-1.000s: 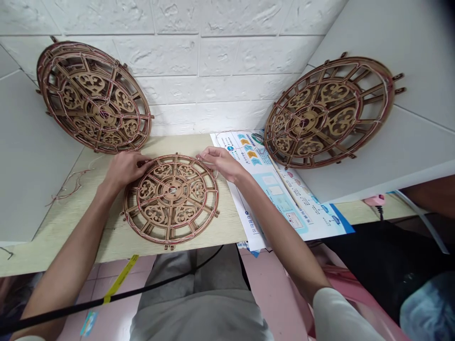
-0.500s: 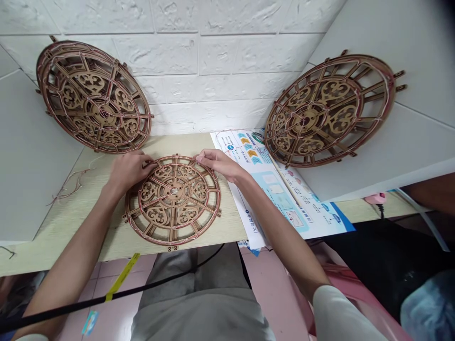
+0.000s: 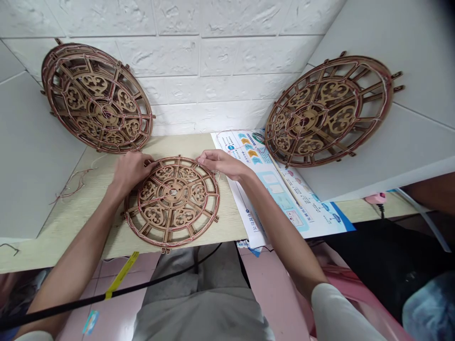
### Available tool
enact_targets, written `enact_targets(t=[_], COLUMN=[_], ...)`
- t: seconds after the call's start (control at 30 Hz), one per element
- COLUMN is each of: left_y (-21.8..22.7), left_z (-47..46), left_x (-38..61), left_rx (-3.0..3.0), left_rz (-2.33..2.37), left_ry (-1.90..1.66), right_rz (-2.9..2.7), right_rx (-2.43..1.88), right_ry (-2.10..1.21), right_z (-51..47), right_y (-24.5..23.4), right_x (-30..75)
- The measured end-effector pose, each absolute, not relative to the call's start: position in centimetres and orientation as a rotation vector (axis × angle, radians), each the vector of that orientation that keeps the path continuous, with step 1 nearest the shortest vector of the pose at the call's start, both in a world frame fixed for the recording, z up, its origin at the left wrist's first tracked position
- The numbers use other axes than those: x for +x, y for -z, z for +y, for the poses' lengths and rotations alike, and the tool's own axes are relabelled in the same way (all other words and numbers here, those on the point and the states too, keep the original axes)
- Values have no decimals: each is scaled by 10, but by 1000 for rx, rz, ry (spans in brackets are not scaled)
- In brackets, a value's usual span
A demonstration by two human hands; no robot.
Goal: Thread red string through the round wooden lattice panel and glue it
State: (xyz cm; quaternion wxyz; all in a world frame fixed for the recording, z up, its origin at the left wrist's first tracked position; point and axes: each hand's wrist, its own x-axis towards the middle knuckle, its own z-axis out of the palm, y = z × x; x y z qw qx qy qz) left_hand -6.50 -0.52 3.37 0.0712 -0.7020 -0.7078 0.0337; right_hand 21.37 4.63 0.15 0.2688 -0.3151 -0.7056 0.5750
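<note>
The left hand (image 3: pixel 131 169) pinches the openwork wheel (image 3: pixel 168 191) by its rim, presumably steadying it; the right hand (image 3: pixel 224 164) presses fingertips together there, contents indiscernible.

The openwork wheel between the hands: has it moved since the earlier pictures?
Yes. Against the printed sheet, the wheel has turned slightly clockwise; its front tabs sit further left.

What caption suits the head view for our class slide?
Left hand and right hand at the far rim of a round openwork panel, similar panels leaning on both sides.
</note>
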Motion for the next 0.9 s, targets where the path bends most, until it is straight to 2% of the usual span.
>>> enact_targets(t=[0.37,0.47,0.57,0.7,0.9], left_y=[-32,-33,-31,-28,-24], left_z=[-10,-9,-8,-6,-4], left_x=[-60,-62,-63,-62,-63], left_rx=[-2142,-2157,-2140,-2130,-2098], left_rz=[-2079,-2098,-2126,-2158,-2186], left_ry=[-158,-156,-121,-80,-37], right_rz=[-1862,-1814,-1626,-1331,-1320], right_rx=[-944,-922,-853,-652,-624], right_ry=[-1556,-1470,-1407,-1493,-1208], right_z=[43,44,45,46,41], right_y=[-4,-3,-6,-23,-49], right_x=[211,210,212,225,260])
